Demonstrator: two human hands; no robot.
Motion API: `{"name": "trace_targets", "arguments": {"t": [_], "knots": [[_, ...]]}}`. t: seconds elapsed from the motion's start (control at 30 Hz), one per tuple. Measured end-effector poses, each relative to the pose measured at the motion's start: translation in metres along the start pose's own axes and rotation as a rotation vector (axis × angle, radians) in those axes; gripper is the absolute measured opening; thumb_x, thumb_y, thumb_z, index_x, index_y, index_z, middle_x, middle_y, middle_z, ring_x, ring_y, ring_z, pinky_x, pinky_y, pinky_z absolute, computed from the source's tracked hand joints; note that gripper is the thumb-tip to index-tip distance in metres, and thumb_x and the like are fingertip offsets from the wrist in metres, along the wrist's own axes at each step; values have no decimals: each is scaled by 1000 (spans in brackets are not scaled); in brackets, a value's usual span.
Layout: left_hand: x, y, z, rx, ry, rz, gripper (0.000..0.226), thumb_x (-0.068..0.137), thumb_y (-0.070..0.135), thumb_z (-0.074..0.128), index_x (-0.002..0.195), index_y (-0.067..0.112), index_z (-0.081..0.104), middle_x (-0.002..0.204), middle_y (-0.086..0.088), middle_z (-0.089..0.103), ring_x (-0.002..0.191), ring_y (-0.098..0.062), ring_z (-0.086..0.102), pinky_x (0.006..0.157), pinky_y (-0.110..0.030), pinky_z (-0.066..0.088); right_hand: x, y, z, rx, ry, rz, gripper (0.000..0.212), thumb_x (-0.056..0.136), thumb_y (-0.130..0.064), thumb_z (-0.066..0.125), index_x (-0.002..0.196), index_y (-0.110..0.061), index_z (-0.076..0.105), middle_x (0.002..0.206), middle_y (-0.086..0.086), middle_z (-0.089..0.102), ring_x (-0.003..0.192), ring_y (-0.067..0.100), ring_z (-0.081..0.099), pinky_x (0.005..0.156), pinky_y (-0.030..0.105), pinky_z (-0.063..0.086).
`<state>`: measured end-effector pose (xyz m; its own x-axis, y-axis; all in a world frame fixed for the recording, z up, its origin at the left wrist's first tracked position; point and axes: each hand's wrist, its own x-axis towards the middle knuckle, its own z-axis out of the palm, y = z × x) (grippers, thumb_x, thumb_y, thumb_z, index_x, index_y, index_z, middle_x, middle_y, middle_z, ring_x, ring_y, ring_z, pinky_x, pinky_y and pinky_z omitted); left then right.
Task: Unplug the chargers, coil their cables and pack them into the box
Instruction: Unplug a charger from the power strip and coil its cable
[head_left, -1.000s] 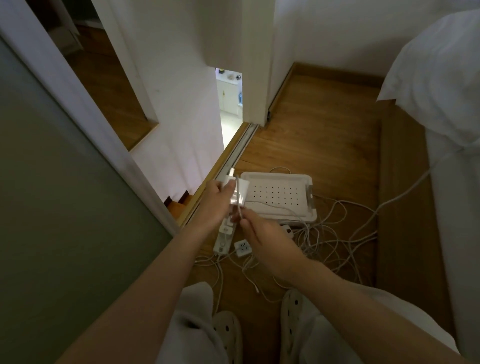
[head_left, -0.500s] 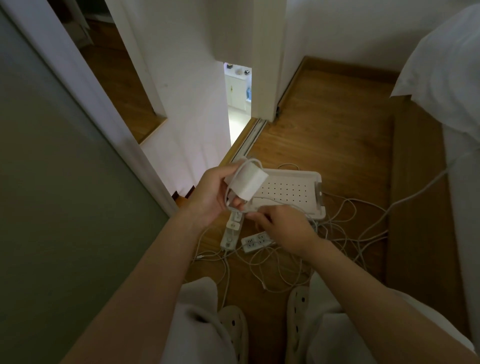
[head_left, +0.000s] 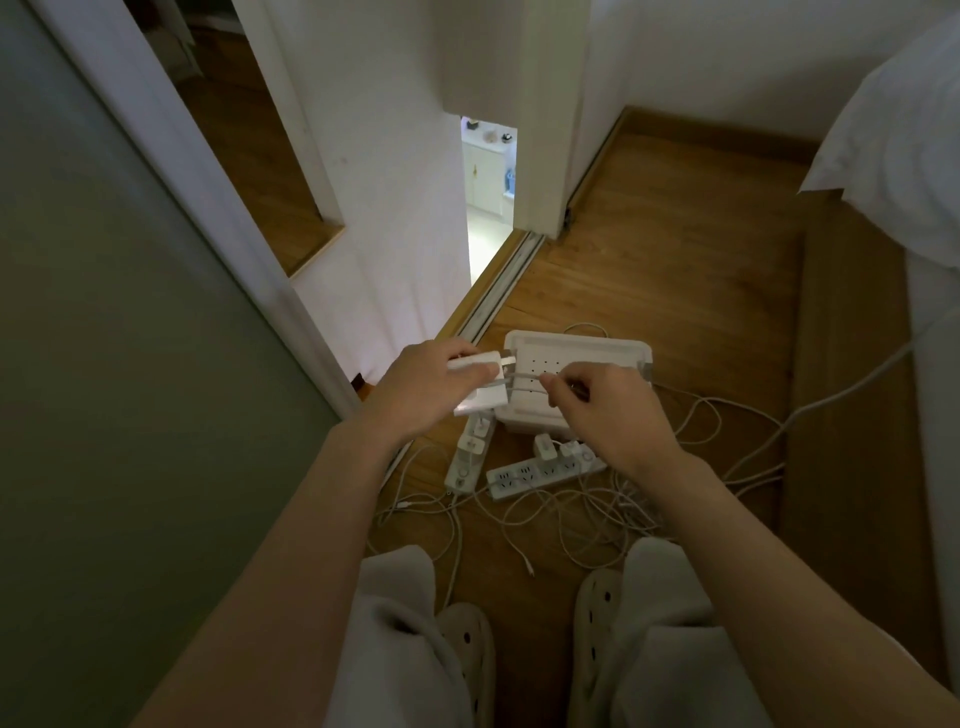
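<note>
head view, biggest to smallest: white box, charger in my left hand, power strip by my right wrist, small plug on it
1. white box
2. power strip and held charger: they look alike, and the charger is lifted nearer the camera, so unranked
3. small plug

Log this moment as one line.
left hand: holds charger | right hand: pinches its cable, taut | box: on floor | power strip: other chargers plugged in

Dim, flat light is filling the room. The brightest light is coming through the narrow doorway gap (head_left: 488, 176) at the far centre and washing the wall (head_left: 410, 234) left of it. The white box (head_left: 576, 345) is reading grey. Wide-angle distortion is bending the door frame (head_left: 171, 171) at left; the near trousers (head_left: 395, 649) are looking soft.
</note>
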<state>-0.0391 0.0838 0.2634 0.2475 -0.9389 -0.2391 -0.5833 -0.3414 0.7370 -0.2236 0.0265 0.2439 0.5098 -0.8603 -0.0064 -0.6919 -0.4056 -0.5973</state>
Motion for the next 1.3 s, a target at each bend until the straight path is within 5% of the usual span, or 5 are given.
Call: {"name": "trace_targets", "arguments": {"t": [0.27, 0.53, 0.7, 1.03, 1.3], "knots": [[17, -3, 22, 66, 190, 44, 28, 98, 31, 47, 122, 19, 38, 108, 4, 42, 91, -12, 49, 66, -18, 43, -22, -31, 37, 92, -146, -32, 26, 102, -29, 27, 118, -20, 46, 70, -7, 53, 54, 3, 45, 46, 18, 31], [15, 19, 20, -797, 128, -162, 29, 101, 36, 37, 124, 18, 35, 96, -2, 55, 63, -8, 66, 51, -17, 53, -30, -34, 52, 167, -294, -159, 15, 102, -23, 29, 104, -21, 43, 65, -10, 47, 51, 3, 41, 47, 18, 28], [6, 28, 14, -1293, -51, -168, 29, 99, 30, 43, 113, 8, 56, 89, -11, 58, 65, -16, 60, 51, -23, 53, -15, -17, 48, 173, -308, -188, 20, 102, -27, 30, 88, -27, 44, 81, 5, 61, 70, 20, 57, 64, 36, 47], [2, 11, -11, -917, -455, 4, 35, 87, 38, 45, 96, 13, 68, 72, -10, 52, 42, -10, 38, 33, -16, 22, 2, 16, 14, 27, -264, -67, 42, 92, -50, 39, 67, -20, 53, 62, -1, 52, 57, 15, 48, 53, 25, 35], [6, 1, -4, -175, -358, -99, 21, 96, 40, 46, 106, 24, 57, 91, -2, 59, 71, -12, 57, 49, -15, 42, 7, 6, 3, -238, -47, -51, 36, 92, -53, 42, 67, -29, 52, 57, -11, 48, 52, 3, 45, 48, 21, 37]]}}
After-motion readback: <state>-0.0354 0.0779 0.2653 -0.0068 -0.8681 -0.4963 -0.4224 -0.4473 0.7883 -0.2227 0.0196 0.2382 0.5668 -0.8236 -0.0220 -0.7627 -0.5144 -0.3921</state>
